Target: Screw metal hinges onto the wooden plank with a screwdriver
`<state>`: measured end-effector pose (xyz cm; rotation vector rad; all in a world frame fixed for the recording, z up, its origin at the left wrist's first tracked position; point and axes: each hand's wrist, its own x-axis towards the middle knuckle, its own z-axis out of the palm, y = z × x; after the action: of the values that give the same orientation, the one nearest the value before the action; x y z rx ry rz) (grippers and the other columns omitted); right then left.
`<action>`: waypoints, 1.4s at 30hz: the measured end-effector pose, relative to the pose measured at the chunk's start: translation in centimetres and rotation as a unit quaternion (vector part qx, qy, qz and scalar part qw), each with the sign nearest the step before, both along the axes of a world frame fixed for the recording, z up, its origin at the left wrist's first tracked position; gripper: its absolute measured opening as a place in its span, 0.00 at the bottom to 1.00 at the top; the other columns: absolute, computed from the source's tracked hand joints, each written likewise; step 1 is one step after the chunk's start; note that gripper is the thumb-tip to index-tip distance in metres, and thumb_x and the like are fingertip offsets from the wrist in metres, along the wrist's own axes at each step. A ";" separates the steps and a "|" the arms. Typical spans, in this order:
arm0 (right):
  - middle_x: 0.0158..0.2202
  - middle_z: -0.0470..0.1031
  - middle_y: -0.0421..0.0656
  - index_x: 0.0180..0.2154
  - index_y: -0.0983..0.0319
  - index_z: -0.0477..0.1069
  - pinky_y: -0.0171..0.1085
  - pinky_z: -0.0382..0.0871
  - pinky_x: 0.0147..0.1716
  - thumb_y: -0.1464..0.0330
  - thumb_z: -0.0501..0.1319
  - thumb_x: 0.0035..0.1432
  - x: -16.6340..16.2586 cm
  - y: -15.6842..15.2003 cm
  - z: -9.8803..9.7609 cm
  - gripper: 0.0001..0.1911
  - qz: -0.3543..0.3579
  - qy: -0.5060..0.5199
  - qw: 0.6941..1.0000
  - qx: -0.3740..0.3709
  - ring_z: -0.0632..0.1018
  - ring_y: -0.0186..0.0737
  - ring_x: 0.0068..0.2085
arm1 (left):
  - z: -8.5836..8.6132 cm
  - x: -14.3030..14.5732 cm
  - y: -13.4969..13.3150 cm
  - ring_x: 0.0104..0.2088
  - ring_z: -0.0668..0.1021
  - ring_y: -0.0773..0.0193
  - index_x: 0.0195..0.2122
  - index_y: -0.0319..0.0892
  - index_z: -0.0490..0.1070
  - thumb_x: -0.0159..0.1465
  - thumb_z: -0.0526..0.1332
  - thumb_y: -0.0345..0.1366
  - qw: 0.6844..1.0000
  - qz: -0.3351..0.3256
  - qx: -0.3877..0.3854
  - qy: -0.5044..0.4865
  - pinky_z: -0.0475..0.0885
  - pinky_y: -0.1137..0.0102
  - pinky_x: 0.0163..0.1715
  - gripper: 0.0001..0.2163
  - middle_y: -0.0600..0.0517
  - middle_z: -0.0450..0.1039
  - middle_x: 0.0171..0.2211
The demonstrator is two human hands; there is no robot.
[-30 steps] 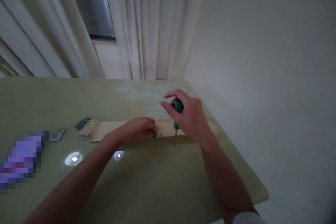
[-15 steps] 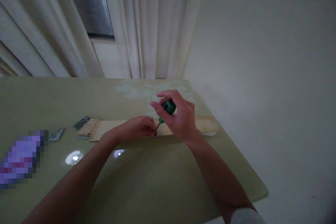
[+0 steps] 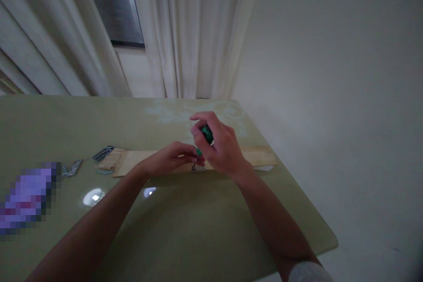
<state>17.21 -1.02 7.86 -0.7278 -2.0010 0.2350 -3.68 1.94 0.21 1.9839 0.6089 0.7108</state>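
My right hand (image 3: 221,143) is wrapped around the green handle of a screwdriver (image 3: 207,134), its shaft slanting down and left toward a board. With fingertips pinched together at the screwdriver's shaft, my left hand (image 3: 173,156) is just above the same spot. Below the fingertips, a small metal plate (image 3: 198,168) lies at the near edge of the pale wooden board (image 3: 132,158); a screw appears to stand at its left end. The screwdriver's tip is hidden behind my left fingers.
Several dark metal pieces (image 3: 103,153) lie at the board's left end, with thin screws (image 3: 105,172) nearby. Farther left are a metal hinge or plate (image 3: 76,168) and a blurred purple packet (image 3: 28,198). The table's right edge (image 3: 297,185) runs close to the wall.
My right hand and the screwdriver have shifted slightly left. My left fingers have lifted from the metal plate to the screwdriver's shaft, leaving the plate more exposed.
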 end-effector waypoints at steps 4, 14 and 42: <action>0.48 0.81 0.46 0.53 0.57 0.71 0.41 0.75 0.48 0.56 0.68 0.69 -0.1 -0.2 0.0 0.18 -0.073 -0.005 0.997 -0.001 0.81 0.43 0.47 | -0.7 0.1 0.4 0.39 0.86 0.58 0.39 0.40 0.86 0.70 0.71 0.42 0.999 0.035 -0.007 -0.029 0.81 0.67 0.44 0.10 0.47 0.87 0.36; 0.52 0.82 0.47 0.60 0.57 0.68 0.44 0.75 0.51 0.61 0.65 0.69 0.1 -0.8 0.4 0.21 -0.046 -0.080 0.995 -0.041 0.82 0.46 0.49 | 0.5 0.3 0.0 0.34 0.84 0.61 0.34 0.38 0.85 0.66 0.73 0.43 0.996 0.036 -0.044 -0.063 0.81 0.69 0.39 0.12 0.48 0.85 0.31; 0.44 0.82 0.42 0.61 0.56 0.68 0.37 0.73 0.37 0.60 0.72 0.65 -0.1 -1.0 0.3 0.27 -0.040 -0.033 0.996 -0.076 0.80 0.39 0.38 | 1.0 0.6 -0.3 0.31 0.82 0.61 0.30 0.38 0.82 0.57 0.80 0.40 0.989 0.119 -0.059 -0.068 0.79 0.71 0.33 0.13 0.51 0.83 0.29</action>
<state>17.09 -2.04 8.17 -0.9211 -2.0272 0.3223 -3.04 1.63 1.17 1.7558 0.7945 0.9242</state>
